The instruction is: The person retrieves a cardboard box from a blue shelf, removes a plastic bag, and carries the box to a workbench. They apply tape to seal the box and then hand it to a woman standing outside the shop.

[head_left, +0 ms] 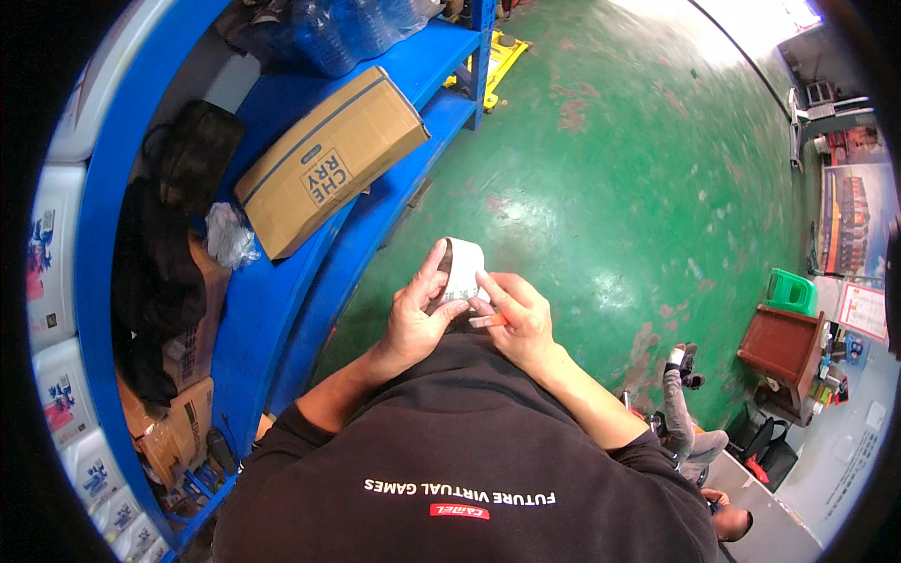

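White roll of paper labels with dark core (460, 267), head view: held at chest height over green floor (601, 188), long axis tilting up-left. Left hand (418, 314) clasps roll's left side. Right hand (516, 314) just right of it, fingertips (483, 281) pinching label edge, small orange tool (488, 321) tucked beneath.

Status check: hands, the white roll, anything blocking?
Left hand grips white roll. Right hand pinches its edge, small orange tool in grip. Nothing blocking; blue metal shelf alongside.

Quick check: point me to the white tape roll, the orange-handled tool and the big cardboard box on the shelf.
white tape roll (463, 266), head view: its white outer face.
orange-handled tool (490, 321), head view: orange handle under the right hand.
cardboard box (328, 159), head view: its broad top face.
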### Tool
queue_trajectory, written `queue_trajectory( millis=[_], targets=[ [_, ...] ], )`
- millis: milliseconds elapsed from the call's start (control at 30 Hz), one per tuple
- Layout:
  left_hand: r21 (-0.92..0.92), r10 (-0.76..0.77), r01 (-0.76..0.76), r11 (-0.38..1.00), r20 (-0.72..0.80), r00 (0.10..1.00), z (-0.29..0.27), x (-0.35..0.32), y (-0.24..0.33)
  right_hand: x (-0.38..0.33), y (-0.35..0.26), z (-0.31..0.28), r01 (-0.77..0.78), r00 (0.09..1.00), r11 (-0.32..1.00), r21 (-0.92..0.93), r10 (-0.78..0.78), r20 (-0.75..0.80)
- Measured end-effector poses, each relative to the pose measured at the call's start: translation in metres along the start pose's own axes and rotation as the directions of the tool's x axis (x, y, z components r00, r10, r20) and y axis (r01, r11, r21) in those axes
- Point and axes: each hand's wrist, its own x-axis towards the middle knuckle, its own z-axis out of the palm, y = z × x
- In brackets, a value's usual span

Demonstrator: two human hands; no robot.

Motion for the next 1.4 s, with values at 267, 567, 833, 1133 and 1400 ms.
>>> queue_trajectory(
  millis=[267, 567, 833, 1133, 1400],
  targets=[
    [-0.186, -0.095, 0.084, 0.979, -0.049, 0.994, 0.028, 0.018, 0.015, -0.004, 0.01, -0.015, -0.011, 1.0, 0.993, 0.117, 0.008, 0.024],
    [-0.675, -0.403, 0.325, 0.662, 0.045, 0.914, 0.03, 0.032, 0.012, 0.007, 0.026, -0.048, -0.713, 0.695, 0.383, 0.587, 0.495, 0.521],
    [-0.455, -0.446, 0.589, 0.668, 0.388, 0.806, 0.02, 0.044, 0.032, -0.002, 0.014, -0.055, -0.729, 0.668, 0.336, 0.596, 0.539, 0.514],
    [0.07, 0.175, -0.216, 0.974, 0.376, 0.91, -0.002, 0.038, 0.031, -0.007, -0.004, -0.057, -0.75, 0.656, 0.383, 0.539, 0.537, 0.531],
    [0.094, 0.297, -0.346, 0.934, 0.336, 0.894, -0.014, 0.022, 0.026, -0.013, -0.009, -0.052, -0.73, 0.675, 0.344, 0.591, 0.502, 0.541]
  ],
)
